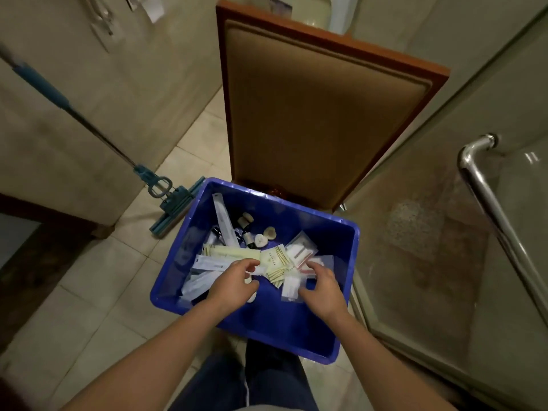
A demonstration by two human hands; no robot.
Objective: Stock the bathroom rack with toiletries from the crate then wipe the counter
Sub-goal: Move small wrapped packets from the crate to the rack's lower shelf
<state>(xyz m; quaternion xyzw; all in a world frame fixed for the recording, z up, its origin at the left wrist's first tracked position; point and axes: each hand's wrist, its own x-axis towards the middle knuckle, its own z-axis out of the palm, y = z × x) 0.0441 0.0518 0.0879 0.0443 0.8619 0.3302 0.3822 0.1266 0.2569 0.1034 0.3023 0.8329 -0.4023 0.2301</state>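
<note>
**Figure: Both hands in the blue crate, sorting toiletry packets**

You are standing over the blue crate (296,330), which is sitting on the beige floor tiles (98,292) just in front of your legs. Its long axis is running left to right, skewed so that the right end is lying nearer to you than the left. The open top is facing up at the camera.

The crate is a deep, glossy, rectangular plastic bin with a rolled rim. Loose toiletries are lying across its floor:
- cream sachets (274,262) with yellow stripes, fanning out in the middle;
- a long white wrapper (223,223) pointing from near to far along the left wall;
- small dark bottles (248,221) with pale round caps, lying toward the far side;
- clear sachets (302,250) with red marks, lying at the right.

Your left hand (234,281) is reaching in with its fingers curling round a small white item (248,281). Your right hand (323,287) is bending its fingers down onto the clear sachets; whether it is pinching one cannot be told.

A brown wooden door (326,129) with an orange-brown edge is standing open just beyond the crate. A blue mop (175,203) is leaning against the tiled wall at the left, its head resting on the floor beside the crate's far-left corner. A glass shower panel with a chrome handle (489,197) is filling the right side.
</note>
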